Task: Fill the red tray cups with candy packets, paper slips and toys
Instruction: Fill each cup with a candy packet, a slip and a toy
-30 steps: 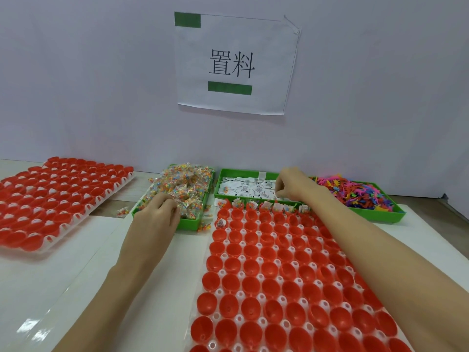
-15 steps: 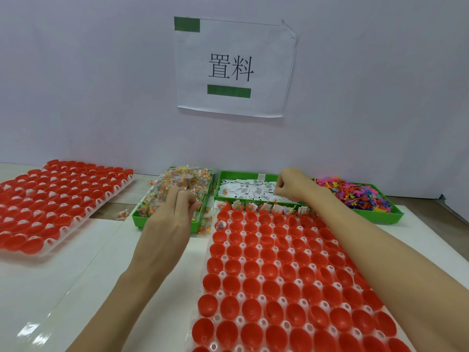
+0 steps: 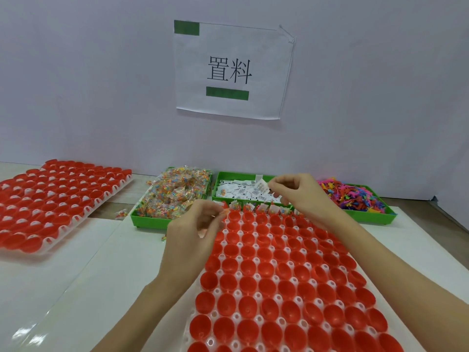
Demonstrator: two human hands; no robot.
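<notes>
A white tray of red cups (image 3: 284,280) lies in front of me; its far row holds packets and slips. My left hand (image 3: 195,232) hovers at the tray's far left corner and pinches a small candy packet (image 3: 220,214) in its fingertips. My right hand (image 3: 297,193) is above the green slip tray (image 3: 223,177) and pinches a white paper slip (image 3: 261,187). Left of it stands a green tray heaped with candy packets (image 3: 175,196). On the right, a green tray holds colourful toys (image 3: 352,196).
A second tray of red cups (image 3: 50,199) sits at the far left. One loose candy packet (image 3: 121,214) lies on the table beside the candy tray. A paper sign (image 3: 233,69) hangs on the wall behind.
My left hand has come away from the candy tray with a packet and moved right to the red tray's corner. My right hand has lifted a slip out of the slip tray.
</notes>
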